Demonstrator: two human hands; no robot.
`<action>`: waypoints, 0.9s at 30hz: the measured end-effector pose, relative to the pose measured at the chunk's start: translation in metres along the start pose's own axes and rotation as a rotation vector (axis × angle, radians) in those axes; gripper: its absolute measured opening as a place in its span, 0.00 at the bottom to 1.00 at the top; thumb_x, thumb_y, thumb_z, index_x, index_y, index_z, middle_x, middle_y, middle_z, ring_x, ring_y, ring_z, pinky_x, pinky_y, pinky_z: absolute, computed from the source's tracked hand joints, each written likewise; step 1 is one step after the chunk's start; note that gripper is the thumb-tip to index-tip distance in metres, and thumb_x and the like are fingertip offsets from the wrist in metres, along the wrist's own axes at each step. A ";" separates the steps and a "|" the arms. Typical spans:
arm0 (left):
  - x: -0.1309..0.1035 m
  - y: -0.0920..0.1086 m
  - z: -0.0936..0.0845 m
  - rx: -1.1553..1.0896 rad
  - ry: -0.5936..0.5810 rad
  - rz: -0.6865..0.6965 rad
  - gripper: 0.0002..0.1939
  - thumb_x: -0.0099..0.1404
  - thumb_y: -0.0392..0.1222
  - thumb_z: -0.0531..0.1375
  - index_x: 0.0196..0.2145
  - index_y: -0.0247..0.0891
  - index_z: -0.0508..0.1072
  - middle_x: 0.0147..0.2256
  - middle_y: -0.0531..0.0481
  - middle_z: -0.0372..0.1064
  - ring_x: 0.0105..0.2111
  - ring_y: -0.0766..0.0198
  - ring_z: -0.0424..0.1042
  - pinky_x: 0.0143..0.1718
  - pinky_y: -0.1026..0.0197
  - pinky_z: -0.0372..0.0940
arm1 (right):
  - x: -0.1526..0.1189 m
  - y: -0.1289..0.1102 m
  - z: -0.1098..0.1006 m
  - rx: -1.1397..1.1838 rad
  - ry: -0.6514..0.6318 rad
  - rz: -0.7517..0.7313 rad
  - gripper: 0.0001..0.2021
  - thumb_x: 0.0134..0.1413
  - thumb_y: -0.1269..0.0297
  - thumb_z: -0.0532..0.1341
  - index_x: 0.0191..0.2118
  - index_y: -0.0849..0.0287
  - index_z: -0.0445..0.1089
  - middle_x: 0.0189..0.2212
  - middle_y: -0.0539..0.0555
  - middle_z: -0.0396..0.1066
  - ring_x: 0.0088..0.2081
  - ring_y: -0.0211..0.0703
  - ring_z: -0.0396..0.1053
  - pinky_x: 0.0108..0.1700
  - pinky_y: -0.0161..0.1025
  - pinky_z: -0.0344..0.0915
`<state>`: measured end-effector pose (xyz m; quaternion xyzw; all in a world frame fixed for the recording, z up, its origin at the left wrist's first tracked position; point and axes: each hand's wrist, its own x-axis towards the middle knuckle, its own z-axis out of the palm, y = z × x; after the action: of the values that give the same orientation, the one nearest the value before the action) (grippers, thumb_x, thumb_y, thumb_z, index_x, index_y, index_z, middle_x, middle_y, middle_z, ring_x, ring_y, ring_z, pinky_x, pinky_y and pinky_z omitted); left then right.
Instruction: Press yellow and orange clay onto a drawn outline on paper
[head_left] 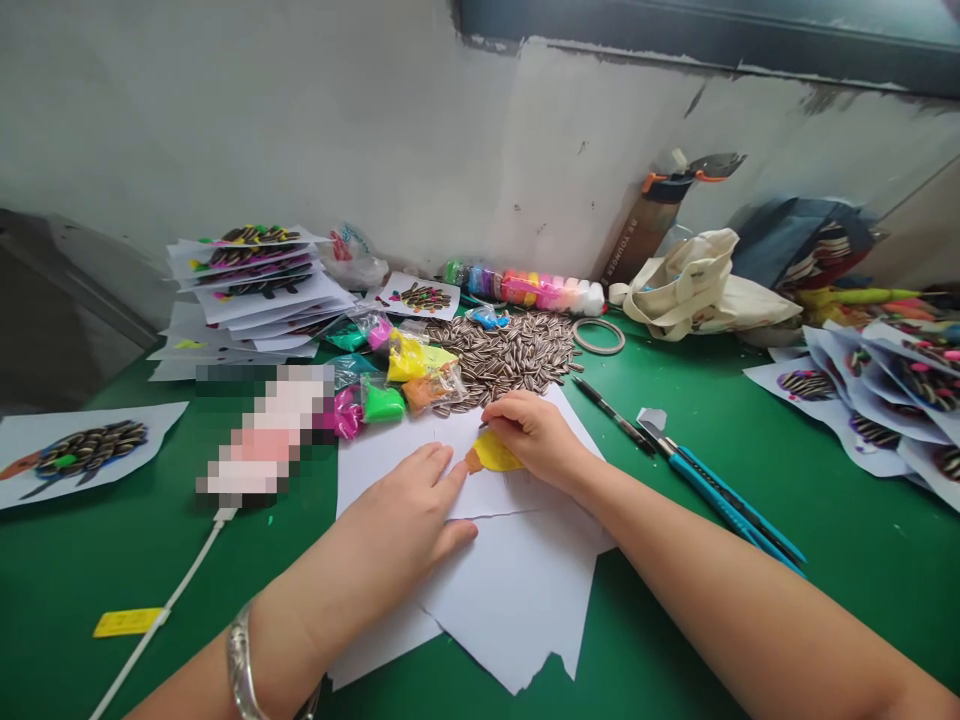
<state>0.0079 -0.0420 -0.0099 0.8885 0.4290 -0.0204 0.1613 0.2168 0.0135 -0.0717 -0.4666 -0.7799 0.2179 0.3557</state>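
My left hand (409,515) lies flat on a white sheet (382,450), fingers spread, its fingertips beside a small orange patch (474,461). Just right of that patch is a yellow clay shape (499,455) on the paper. My right hand (534,432) is over the yellow shape's upper right, thumb and fingers pinched on a sunflower seed (484,425), which shows only as a small dark tip. Torn white paper (517,590) lies below the hands. A heap of striped sunflower seeds (517,350) sits behind my right hand.
Bagged coloured clay (382,402) lies left of the seeds. Stacked seed pictures (262,290) stand back left, more (885,400) at right. A black pen (615,415), blue cutters (727,500), a tape roll (598,337) and a cloth bag (690,285) are on the right. A white cable (187,590) crosses the left.
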 end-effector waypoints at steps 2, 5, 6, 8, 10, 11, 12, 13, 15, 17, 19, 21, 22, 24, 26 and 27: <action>0.000 -0.001 0.001 -0.008 0.014 0.012 0.24 0.67 0.42 0.61 0.58 0.32 0.68 0.55 0.35 0.66 0.58 0.45 0.64 0.59 0.44 0.63 | 0.000 0.000 0.000 0.000 0.004 -0.006 0.11 0.57 0.79 0.57 0.35 0.58 0.75 0.33 0.54 0.74 0.38 0.43 0.70 0.41 0.39 0.66; 0.001 -0.002 0.001 -0.018 0.031 0.019 0.23 0.67 0.42 0.61 0.58 0.33 0.68 0.53 0.36 0.67 0.55 0.46 0.66 0.57 0.44 0.64 | 0.001 -0.001 0.001 0.001 0.010 -0.011 0.12 0.57 0.80 0.58 0.35 0.58 0.75 0.33 0.54 0.74 0.38 0.42 0.70 0.41 0.38 0.65; 0.001 -0.002 0.002 -0.020 0.033 0.015 0.23 0.67 0.42 0.61 0.58 0.33 0.68 0.52 0.37 0.68 0.54 0.46 0.66 0.56 0.44 0.64 | 0.001 -0.001 0.001 0.001 0.012 -0.012 0.12 0.57 0.80 0.58 0.34 0.58 0.75 0.33 0.53 0.74 0.37 0.42 0.70 0.41 0.38 0.65; 0.002 -0.001 0.002 -0.022 0.041 0.003 0.21 0.67 0.42 0.61 0.56 0.33 0.69 0.50 0.38 0.68 0.53 0.46 0.67 0.54 0.44 0.65 | 0.001 -0.001 0.001 0.001 0.013 -0.013 0.12 0.57 0.80 0.57 0.34 0.57 0.75 0.33 0.53 0.74 0.37 0.42 0.69 0.41 0.38 0.65; 0.002 -0.001 0.003 -0.029 0.059 -0.003 0.19 0.67 0.42 0.60 0.54 0.34 0.70 0.48 0.39 0.68 0.52 0.46 0.67 0.53 0.44 0.66 | 0.001 -0.001 0.001 0.001 0.013 -0.014 0.12 0.57 0.80 0.57 0.34 0.58 0.75 0.33 0.53 0.74 0.37 0.42 0.69 0.41 0.38 0.65; 0.002 -0.001 0.004 -0.035 0.069 -0.002 0.19 0.67 0.43 0.60 0.54 0.35 0.70 0.48 0.39 0.68 0.51 0.47 0.67 0.52 0.44 0.66 | 0.001 -0.001 0.001 0.002 0.012 -0.015 0.12 0.57 0.80 0.57 0.34 0.58 0.75 0.33 0.53 0.74 0.37 0.42 0.69 0.41 0.38 0.65; 0.002 -0.002 0.004 -0.043 0.078 0.000 0.19 0.67 0.43 0.60 0.55 0.35 0.70 0.48 0.39 0.68 0.51 0.47 0.67 0.53 0.45 0.66 | 0.001 -0.001 0.001 0.003 0.013 -0.015 0.12 0.57 0.80 0.57 0.34 0.57 0.75 0.33 0.53 0.74 0.37 0.42 0.69 0.41 0.38 0.65; 0.003 -0.002 0.004 -0.050 0.082 0.002 0.20 0.67 0.43 0.60 0.56 0.36 0.70 0.49 0.40 0.68 0.51 0.47 0.67 0.53 0.45 0.66 | 0.001 -0.001 0.001 0.005 0.013 -0.014 0.12 0.57 0.80 0.57 0.34 0.57 0.75 0.33 0.53 0.74 0.37 0.42 0.69 0.41 0.38 0.65; 0.005 -0.003 0.003 -0.058 0.078 -0.002 0.22 0.68 0.43 0.60 0.58 0.36 0.68 0.49 0.39 0.68 0.52 0.48 0.67 0.53 0.45 0.66 | 0.002 -0.001 0.001 0.008 0.011 -0.013 0.12 0.57 0.80 0.57 0.34 0.57 0.75 0.32 0.52 0.74 0.37 0.42 0.69 0.41 0.38 0.65; 0.007 -0.002 0.002 -0.047 0.058 -0.023 0.23 0.68 0.42 0.60 0.59 0.35 0.67 0.50 0.38 0.68 0.52 0.47 0.67 0.54 0.44 0.66 | 0.002 -0.001 0.001 0.012 0.009 -0.013 0.12 0.57 0.80 0.57 0.34 0.57 0.75 0.32 0.52 0.74 0.37 0.41 0.69 0.41 0.38 0.65; 0.008 0.000 0.001 -0.027 0.032 -0.054 0.23 0.68 0.42 0.59 0.59 0.34 0.68 0.50 0.37 0.67 0.53 0.46 0.66 0.53 0.44 0.67 | 0.002 -0.001 0.000 0.016 0.010 -0.012 0.12 0.57 0.80 0.57 0.34 0.57 0.75 0.33 0.53 0.74 0.37 0.42 0.69 0.42 0.38 0.65; 0.008 0.003 0.000 -0.015 0.009 -0.080 0.22 0.68 0.42 0.59 0.58 0.33 0.69 0.50 0.37 0.67 0.53 0.45 0.66 0.52 0.44 0.67 | 0.002 -0.002 0.000 0.018 0.013 -0.009 0.12 0.57 0.79 0.57 0.34 0.57 0.75 0.33 0.53 0.74 0.38 0.42 0.70 0.42 0.39 0.65; 0.008 0.004 0.000 -0.011 0.002 -0.088 0.22 0.69 0.42 0.58 0.58 0.33 0.69 0.51 0.36 0.67 0.54 0.45 0.66 0.52 0.44 0.67 | 0.002 -0.002 0.000 0.017 0.013 -0.007 0.12 0.57 0.79 0.57 0.34 0.57 0.75 0.33 0.53 0.74 0.38 0.42 0.69 0.42 0.38 0.65; 0.007 0.004 0.000 -0.006 0.006 -0.095 0.23 0.69 0.42 0.59 0.59 0.32 0.68 0.52 0.35 0.66 0.54 0.44 0.65 0.53 0.44 0.67 | 0.002 -0.002 0.000 0.015 0.012 -0.004 0.12 0.57 0.79 0.57 0.34 0.57 0.75 0.32 0.53 0.74 0.37 0.42 0.69 0.41 0.38 0.65; 0.006 0.002 0.001 -0.013 0.023 -0.079 0.24 0.68 0.42 0.59 0.59 0.31 0.67 0.52 0.35 0.66 0.54 0.44 0.65 0.54 0.43 0.66 | 0.002 -0.003 0.000 0.016 0.013 -0.002 0.12 0.57 0.80 0.57 0.34 0.58 0.75 0.33 0.53 0.74 0.37 0.42 0.69 0.41 0.38 0.65; 0.005 0.001 0.002 -0.026 0.035 -0.062 0.24 0.68 0.42 0.59 0.59 0.31 0.67 0.52 0.35 0.67 0.54 0.45 0.65 0.54 0.43 0.65 | 0.002 -0.003 0.000 0.018 0.013 -0.001 0.12 0.57 0.80 0.57 0.34 0.58 0.75 0.33 0.53 0.74 0.38 0.42 0.69 0.41 0.38 0.65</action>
<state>0.0118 -0.0390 -0.0127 0.8728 0.4594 -0.0044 0.1647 0.2147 0.0138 -0.0695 -0.4644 -0.7759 0.2216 0.3650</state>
